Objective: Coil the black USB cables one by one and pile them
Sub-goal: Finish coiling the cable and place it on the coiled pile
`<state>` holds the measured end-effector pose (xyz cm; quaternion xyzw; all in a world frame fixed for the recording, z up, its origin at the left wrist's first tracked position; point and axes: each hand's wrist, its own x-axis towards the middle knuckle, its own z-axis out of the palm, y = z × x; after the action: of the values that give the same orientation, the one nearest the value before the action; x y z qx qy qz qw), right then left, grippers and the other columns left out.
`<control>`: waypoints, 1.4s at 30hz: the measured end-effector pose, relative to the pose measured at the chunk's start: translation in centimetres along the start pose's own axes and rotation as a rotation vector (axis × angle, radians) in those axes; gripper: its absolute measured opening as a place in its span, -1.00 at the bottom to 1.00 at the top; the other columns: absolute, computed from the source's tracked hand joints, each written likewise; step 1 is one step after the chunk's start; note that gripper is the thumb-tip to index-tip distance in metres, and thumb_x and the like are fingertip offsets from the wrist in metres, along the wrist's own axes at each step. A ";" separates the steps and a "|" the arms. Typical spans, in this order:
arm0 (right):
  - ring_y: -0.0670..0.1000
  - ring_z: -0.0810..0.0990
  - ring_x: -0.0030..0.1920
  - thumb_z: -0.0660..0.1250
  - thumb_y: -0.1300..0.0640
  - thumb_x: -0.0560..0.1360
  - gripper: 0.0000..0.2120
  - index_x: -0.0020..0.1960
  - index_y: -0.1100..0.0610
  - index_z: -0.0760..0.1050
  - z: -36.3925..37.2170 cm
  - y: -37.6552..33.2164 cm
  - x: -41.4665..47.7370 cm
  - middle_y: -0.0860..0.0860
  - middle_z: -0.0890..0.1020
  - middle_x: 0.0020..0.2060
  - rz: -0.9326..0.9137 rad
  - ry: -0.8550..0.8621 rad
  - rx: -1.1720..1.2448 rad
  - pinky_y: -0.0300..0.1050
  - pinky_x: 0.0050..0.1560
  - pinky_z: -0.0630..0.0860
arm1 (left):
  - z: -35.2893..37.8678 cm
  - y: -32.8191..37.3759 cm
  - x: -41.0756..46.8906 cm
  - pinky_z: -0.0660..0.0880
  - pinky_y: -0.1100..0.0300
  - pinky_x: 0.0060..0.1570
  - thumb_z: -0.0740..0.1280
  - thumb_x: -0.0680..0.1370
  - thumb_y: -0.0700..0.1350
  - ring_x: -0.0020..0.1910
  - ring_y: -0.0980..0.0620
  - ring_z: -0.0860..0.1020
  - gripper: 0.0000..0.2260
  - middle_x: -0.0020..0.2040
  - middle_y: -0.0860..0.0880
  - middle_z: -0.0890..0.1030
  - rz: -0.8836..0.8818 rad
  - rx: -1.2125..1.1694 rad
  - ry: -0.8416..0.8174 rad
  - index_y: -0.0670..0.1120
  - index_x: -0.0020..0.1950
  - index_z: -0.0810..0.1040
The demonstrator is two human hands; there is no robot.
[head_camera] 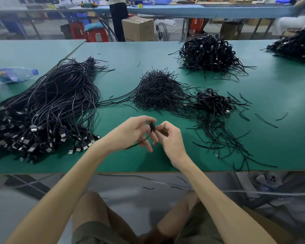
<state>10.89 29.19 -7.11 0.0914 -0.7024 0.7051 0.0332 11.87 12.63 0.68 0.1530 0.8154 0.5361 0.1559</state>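
Over the near middle of the green table (123, 161), my left hand (130, 134) and my right hand (169, 138) meet. Between their fingertips they pinch a small black coiled cable (152, 128); a loose end trails down to the left under my left hand. A big heap of uncoiled black USB cables (48, 110) with plugs toward me lies at the left. A small pile of coiled cables (213, 101) sits to the right of centre. Black twist ties (158, 90) are heaped behind my hands.
A larger pile of coiled cables (208, 53) lies at the back, another pile (296, 44) at the far right. Loose ties (224, 138) scatter right of my hands. A plastic bottle (12, 74) lies far left. A person (118, 18) stands beyond the table near a cardboard box (139, 29).
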 end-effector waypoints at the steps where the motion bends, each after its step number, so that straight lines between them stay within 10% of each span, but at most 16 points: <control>1: 0.03 0.56 -0.36 0.39 0.28 0.57 -0.85 -0.16 0.24 0.49 0.1 0.0 0.0 0.06 0.64 -0.37 0.004 -0.013 0.000 -0.05 -0.24 0.52 | -0.2 -0.2 -0.2 0.51 0.21 -0.32 0.02 0.64 -0.44 -0.29 -0.17 0.70 -0.61 -0.15 -0.07 0.72 0.015 0.037 -0.040 -0.14 0.38 0.38; 8: 0.05 0.55 -0.38 0.42 0.31 0.53 -0.85 -0.17 0.27 0.47 0.4 -0.2 -0.1 0.11 0.65 -0.35 0.025 -0.060 -0.037 0.03 -0.22 0.55 | -0.3 -1.5 0.3 0.51 -0.03 0.02 0.39 0.60 0.02 -0.07 0.04 0.49 -0.82 0.01 0.07 0.44 0.088 0.723 0.256 0.05 0.18 0.62; 14: 0.05 0.57 -0.36 0.42 0.25 0.55 -0.84 -0.16 0.27 0.48 0.3 -0.3 -0.2 0.18 0.66 -0.31 0.024 -0.074 -0.050 0.09 -0.17 0.55 | 0.9 -1.2 0.7 0.37 0.06 -0.32 0.16 0.67 0.15 -0.25 -0.06 0.54 -0.76 -0.20 0.04 0.59 -0.042 0.812 0.317 0.01 -0.05 0.37; 18: 0.05 0.56 -0.35 0.42 0.28 0.55 -0.87 -0.13 0.28 0.50 0.3 -0.4 -0.3 0.20 0.66 -0.30 0.013 -0.088 -0.050 0.03 -0.21 0.56 | 1.2 -1.8 0.8 0.49 0.01 -0.20 0.13 0.69 0.14 -0.26 -0.01 0.59 -0.77 -0.27 0.01 0.65 -0.111 0.681 0.353 0.02 0.20 0.38; 23: 0.05 0.55 -0.35 0.42 0.25 0.56 -0.84 -0.16 0.20 0.49 0.2 -0.4 -0.2 0.16 0.69 -0.28 0.002 -0.098 -0.020 -0.02 -0.23 0.55 | 0.3 -1.1 0.3 0.52 0.15 -0.37 0.23 0.68 0.02 -0.42 -0.06 0.60 -0.69 -0.26 0.01 0.67 -0.098 0.218 0.177 -0.04 0.39 0.44; 29: 0.04 0.57 -0.33 0.38 0.34 0.53 -0.84 -0.17 0.17 0.49 0.3 -0.3 -0.1 0.03 0.66 -0.33 0.005 -0.117 0.011 -0.10 -0.25 0.54 | -2.0 -0.3 -2.3 0.57 0.23 -0.05 0.47 0.54 0.05 0.00 0.18 0.63 -0.35 0.07 0.23 0.65 -0.044 0.294 -0.191 0.06 0.56 0.25; 34: 0.09 0.55 -0.37 0.43 0.28 0.55 -0.84 -0.17 0.19 0.49 0.3 -0.4 -0.2 0.22 0.64 -0.32 0.011 -0.136 0.009 0.05 -0.21 0.54 | -1.7 -0.5 -0.8 0.45 0.09 -0.02 0.38 0.61 -0.07 -0.18 0.22 0.50 -0.83 -0.10 0.10 0.51 0.103 0.660 0.151 -0.05 0.17 0.64; 42: 0.05 0.56 -0.36 0.43 0.26 0.55 -0.83 -0.12 0.33 0.49 0.1 -0.5 -0.2 0.14 0.65 -0.33 0.028 -0.099 0.000 -0.01 -0.19 0.55 | 1.1 -0.5 1.4 0.38 0.01 -0.24 0.11 0.67 0.20 -0.18 -0.18 0.54 -0.67 -0.20 -0.04 0.55 -0.123 0.831 0.331 -0.02 -0.10 0.36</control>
<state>11.18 29.12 -6.66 0.1165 -0.7044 0.7001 -0.0116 10.97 13.92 -0.30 0.0660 0.9830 0.1704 -0.0198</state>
